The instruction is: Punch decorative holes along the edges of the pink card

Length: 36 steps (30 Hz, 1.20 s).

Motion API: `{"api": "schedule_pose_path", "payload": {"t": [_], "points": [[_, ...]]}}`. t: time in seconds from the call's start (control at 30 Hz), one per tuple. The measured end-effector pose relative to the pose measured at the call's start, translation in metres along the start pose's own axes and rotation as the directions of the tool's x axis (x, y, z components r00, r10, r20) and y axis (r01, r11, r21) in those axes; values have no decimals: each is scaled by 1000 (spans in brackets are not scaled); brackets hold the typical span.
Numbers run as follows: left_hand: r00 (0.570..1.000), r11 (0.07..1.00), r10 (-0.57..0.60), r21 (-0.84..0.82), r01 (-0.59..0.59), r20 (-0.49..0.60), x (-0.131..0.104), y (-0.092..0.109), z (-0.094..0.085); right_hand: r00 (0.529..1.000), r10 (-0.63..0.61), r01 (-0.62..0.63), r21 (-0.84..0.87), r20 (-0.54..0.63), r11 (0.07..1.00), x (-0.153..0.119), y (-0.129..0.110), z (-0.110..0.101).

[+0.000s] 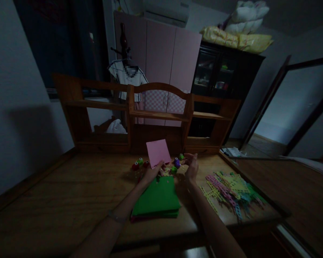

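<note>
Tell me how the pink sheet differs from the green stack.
The pink sheet is raised and tilted in the left hand; the green stack lies flat on the desk. The pink sheet looks like one thin piece, while the green stack shows several layers. Both have straight edges.

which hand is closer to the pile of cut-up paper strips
Right. The right hand is raised just left of the paper strips, apart from them; the left hand is farther left, holding the pink sheet.
</note>
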<state>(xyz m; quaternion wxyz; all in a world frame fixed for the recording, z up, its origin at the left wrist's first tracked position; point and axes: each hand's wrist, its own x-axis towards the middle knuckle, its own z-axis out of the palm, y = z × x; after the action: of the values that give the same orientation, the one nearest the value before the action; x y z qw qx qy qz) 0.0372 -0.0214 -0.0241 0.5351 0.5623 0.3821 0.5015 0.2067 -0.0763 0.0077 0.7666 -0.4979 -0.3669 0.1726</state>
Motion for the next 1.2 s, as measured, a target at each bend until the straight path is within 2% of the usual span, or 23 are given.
{"api": "schedule_pose_path", "payload": {"t": [0.1, 0.23, 0.53, 0.93, 1.2], "points": [[999, 999, 44, 29, -44, 9, -1, 1, -1, 1000, -8, 8, -21, -11, 1000, 3, 7, -1], [998, 998, 31, 52, -34, 58, -2, -1, -1, 1000, -26, 26, -17, -5, 1000, 7, 13, -2], [988, 992, 58, 99, -72, 141, -1, -5, -1, 1000, -18, 18, -48, -6, 999, 8, 15, -5], [991, 991, 32, 124, -48, 130, -6, 1, 2, 999, -51, 52, -129, 10, 990, 5, 14, -3], [986, 987, 40, 147, -64, 164, -4, -5, -1, 997, -48, 58, -166, 60, 984, 3, 11, -2]]}}
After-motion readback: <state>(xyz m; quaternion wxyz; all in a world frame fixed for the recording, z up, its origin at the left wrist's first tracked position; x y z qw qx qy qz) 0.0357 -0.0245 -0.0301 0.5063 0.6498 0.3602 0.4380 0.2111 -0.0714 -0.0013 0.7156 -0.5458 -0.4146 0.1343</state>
